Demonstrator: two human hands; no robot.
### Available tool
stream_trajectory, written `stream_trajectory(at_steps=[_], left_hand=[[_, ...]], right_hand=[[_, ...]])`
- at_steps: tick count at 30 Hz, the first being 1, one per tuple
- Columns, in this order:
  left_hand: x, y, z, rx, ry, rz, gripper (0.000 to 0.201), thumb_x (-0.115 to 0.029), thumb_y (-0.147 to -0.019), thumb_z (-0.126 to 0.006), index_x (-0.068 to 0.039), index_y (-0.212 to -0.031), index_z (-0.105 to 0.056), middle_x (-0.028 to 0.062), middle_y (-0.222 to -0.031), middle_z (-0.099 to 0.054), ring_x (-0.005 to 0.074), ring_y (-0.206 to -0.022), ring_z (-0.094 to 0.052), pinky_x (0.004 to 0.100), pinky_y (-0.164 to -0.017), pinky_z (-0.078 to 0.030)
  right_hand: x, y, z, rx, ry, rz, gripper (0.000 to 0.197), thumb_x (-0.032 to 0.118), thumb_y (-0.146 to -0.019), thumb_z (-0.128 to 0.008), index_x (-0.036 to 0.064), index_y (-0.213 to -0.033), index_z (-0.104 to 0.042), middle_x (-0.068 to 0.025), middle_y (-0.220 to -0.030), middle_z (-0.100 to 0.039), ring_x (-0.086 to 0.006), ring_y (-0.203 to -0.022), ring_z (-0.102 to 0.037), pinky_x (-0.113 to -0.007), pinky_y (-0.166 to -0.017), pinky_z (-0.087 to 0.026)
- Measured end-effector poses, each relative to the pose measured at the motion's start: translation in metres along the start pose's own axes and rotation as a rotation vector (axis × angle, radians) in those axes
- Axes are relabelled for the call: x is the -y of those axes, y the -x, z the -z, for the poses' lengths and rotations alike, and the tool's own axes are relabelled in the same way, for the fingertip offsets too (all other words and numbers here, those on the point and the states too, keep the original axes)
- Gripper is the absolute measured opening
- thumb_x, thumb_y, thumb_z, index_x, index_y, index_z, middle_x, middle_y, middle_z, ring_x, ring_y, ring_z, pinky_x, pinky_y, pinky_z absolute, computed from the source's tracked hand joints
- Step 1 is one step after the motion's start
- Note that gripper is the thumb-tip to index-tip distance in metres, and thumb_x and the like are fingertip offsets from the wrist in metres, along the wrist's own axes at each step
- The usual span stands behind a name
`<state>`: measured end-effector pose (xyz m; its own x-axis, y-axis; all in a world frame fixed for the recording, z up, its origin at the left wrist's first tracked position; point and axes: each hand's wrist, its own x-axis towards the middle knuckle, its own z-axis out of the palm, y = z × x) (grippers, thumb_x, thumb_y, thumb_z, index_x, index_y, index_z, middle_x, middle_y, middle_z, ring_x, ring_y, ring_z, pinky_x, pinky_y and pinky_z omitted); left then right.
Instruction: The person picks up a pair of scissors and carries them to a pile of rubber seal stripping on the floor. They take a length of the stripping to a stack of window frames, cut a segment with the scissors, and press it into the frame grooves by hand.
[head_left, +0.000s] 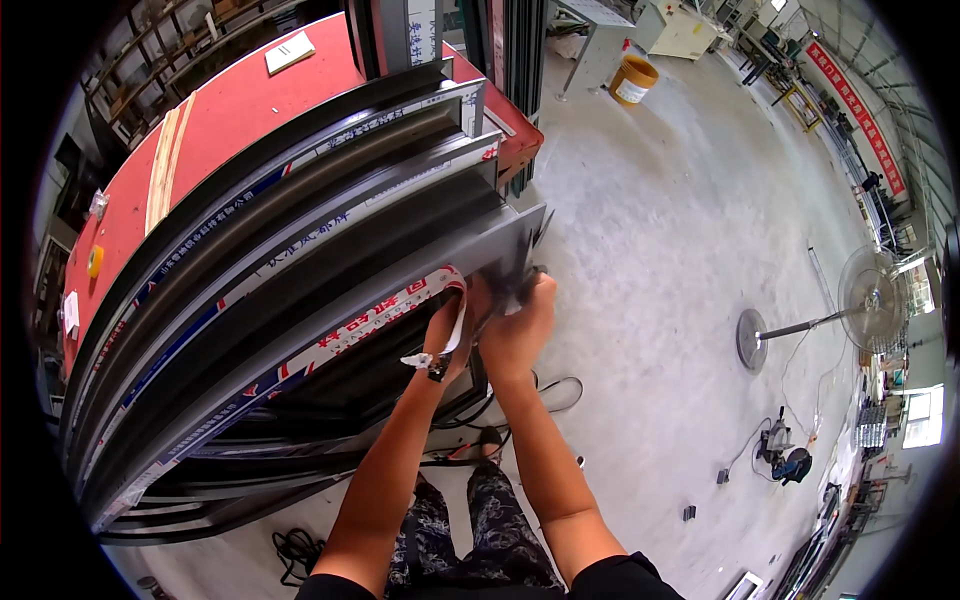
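Observation:
My two hands meet at the right-hand end of the nearest dark grey metal profile (430, 258). My right hand (522, 325) is closed, its fingers curled round a small dark thing by the profile's end, blurred and too hidden to name. My left hand (477, 300) lies just left of it, low against the profile; its fingers are mostly hidden. A loose strip of printed protective film (461, 318) has come away from the profile and curls down over my left wrist. More of the red-and-white film (370, 322) still sticks along the profile's face.
Several more long profiles (300, 215) are stacked behind, beside a red-topped table (250, 95) with a yellow tape roll (95, 262). Cables (560, 395) lie near my feet. A standing fan (872, 298), a power saw (780, 450) and a yellow bucket (633, 80) stand on the right.

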<state>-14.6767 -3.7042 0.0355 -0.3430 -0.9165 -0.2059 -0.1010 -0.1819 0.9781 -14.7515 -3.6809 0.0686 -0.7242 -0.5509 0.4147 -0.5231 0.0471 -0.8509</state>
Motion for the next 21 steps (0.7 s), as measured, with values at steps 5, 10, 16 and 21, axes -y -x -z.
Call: stream_trajectory(at_steps=[5, 10, 16, 21], left_hand=[[0.063, -0.004, 0.011, -0.023, -0.276, -0.188, 0.035, -0.029, -0.099, -0.04, 0.001, -0.112, -0.051, 0.0237, -0.097, -0.061, 0.0309, -0.088, -0.064, 0.0357, -0.072, -0.047], [0.089, 0.012, 0.002, -0.046, -0.175, -0.285, 0.029, -0.028, -0.1, -0.042, -0.001, -0.107, -0.051, 0.0054, -0.077, -0.05, 0.015, -0.064, -0.048, 0.0276, -0.058, -0.039], [0.104, 0.003, -0.014, -0.006, -0.074, -0.166, 0.034, -0.031, -0.102, -0.036, -0.001, -0.117, -0.045, 0.0054, -0.094, -0.053, 0.0139, -0.078, -0.05, 0.029, -0.065, -0.042], [0.12, -0.007, -0.014, -0.008, -0.082, -0.119, 0.04, -0.036, -0.101, -0.035, -0.002, -0.114, -0.049, 0.0205, -0.109, -0.059, 0.038, -0.096, -0.056, 0.041, -0.079, -0.043]], right_hand=[[-0.012, 0.003, -0.004, -0.023, 0.036, 0.124, 0.042, 0.019, -0.075, -0.076, 0.0014, -0.094, -0.044, -0.0143, -0.077, -0.051, -0.0341, -0.069, -0.049, -0.038, -0.063, -0.042], [-0.032, 0.009, -0.003, 0.015, 0.06, 0.222, 0.052, 0.021, -0.072, -0.079, -0.0038, -0.101, -0.043, -0.0179, -0.079, -0.05, -0.0389, -0.067, -0.049, -0.043, -0.057, -0.04], [-0.041, 0.006, -0.001, 0.05, 0.09, 0.279, 0.051, 0.016, -0.071, -0.079, -0.0038, -0.102, -0.043, -0.017, -0.079, -0.05, -0.0382, -0.067, -0.049, -0.042, -0.057, -0.04], [-0.043, 0.011, 0.002, 0.105, 0.077, 0.213, 0.049, 0.012, -0.07, -0.077, -0.0036, -0.103, -0.044, -0.0169, -0.079, -0.051, -0.038, -0.067, -0.05, -0.042, -0.057, -0.041]])
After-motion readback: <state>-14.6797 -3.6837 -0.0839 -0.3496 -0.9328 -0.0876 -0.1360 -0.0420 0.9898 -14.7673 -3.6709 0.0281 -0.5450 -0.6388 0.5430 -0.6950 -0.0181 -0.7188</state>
